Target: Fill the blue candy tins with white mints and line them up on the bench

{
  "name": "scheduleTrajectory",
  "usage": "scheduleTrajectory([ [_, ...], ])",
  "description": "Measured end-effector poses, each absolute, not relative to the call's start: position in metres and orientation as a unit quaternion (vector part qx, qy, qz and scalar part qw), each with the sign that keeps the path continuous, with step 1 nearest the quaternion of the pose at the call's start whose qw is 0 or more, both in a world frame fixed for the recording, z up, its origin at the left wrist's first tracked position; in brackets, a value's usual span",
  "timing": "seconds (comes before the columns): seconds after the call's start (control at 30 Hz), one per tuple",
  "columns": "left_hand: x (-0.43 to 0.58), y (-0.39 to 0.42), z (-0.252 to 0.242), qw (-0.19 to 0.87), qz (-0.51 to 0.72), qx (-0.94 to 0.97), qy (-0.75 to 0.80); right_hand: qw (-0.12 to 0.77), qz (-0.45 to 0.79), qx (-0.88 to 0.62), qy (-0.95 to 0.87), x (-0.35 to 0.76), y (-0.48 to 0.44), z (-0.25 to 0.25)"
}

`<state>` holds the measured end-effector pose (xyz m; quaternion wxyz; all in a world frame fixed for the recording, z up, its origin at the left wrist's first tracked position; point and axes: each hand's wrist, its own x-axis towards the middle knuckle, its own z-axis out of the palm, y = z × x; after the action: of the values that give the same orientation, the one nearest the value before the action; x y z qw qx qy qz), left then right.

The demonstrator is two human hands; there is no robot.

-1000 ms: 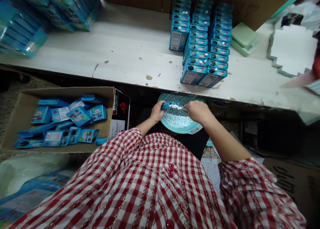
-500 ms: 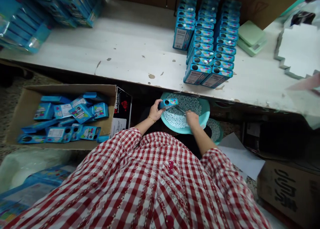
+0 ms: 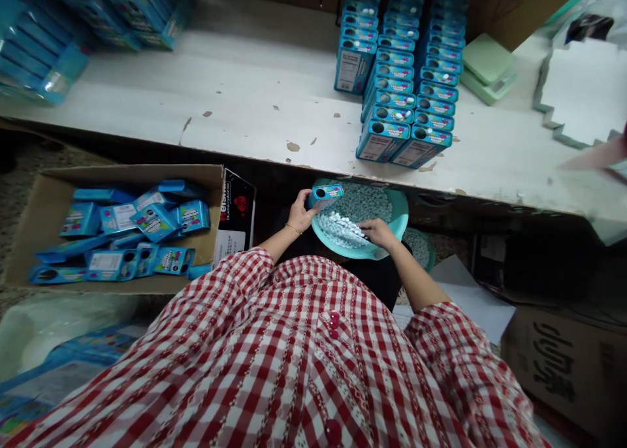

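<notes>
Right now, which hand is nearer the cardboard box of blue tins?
Left. The left hand holds a blue tin beside the box; the right hand is farther off, over a teal bowl of mints.

A red-and-white gingham shirt (image 3: 294, 350), blue candy tins (image 3: 392, 102).

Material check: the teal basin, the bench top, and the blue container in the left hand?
The teal basin looks like moulded plastic: smooth, glossy, with a rounded rim. The bench top looks like painted wood: matt white coat, chipped to brown beneath, though the core isn't visible. The blue container has a printed semi-gloss surface and crisp corners; metal or stiff card, can't tell.
</notes>
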<state>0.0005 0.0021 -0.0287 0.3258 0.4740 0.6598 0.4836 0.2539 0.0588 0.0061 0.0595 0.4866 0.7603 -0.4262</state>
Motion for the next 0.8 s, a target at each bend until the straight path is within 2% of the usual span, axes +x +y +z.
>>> scheduleTrajectory([
  [0.1,0.003,0.001,-0.025,0.322,0.475,0.477,0.666,-0.008,-0.466,0.477,0.745,0.264,0.065,0.037],
  [0.2,0.005,0.0,-0.02,0.32,0.451,0.496,0.67,-0.028,-0.452,0.456,0.766,0.264,0.073,0.071],
  [0.27,0.007,-0.001,-0.017,0.318,0.435,0.509,0.671,-0.006,-0.419,0.448,0.79,0.257,0.077,0.093],
  [0.4,0.01,-0.002,-0.014,0.315,0.416,0.535,0.665,0.096,-0.283,0.45,0.842,0.231,0.081,0.13],
  [0.6,0.013,-0.002,-0.014,0.309,0.407,0.561,0.652,0.227,-0.134,0.448,0.854,0.191,0.074,0.164],
  [0.7,0.014,-0.002,-0.014,0.311,0.403,0.562,0.652,0.24,-0.109,0.446,0.855,0.183,0.067,0.174],
  [0.8,0.012,-0.004,-0.01,0.313,0.408,0.554,0.655,0.201,-0.119,0.443,0.866,0.198,0.064,0.178],
])
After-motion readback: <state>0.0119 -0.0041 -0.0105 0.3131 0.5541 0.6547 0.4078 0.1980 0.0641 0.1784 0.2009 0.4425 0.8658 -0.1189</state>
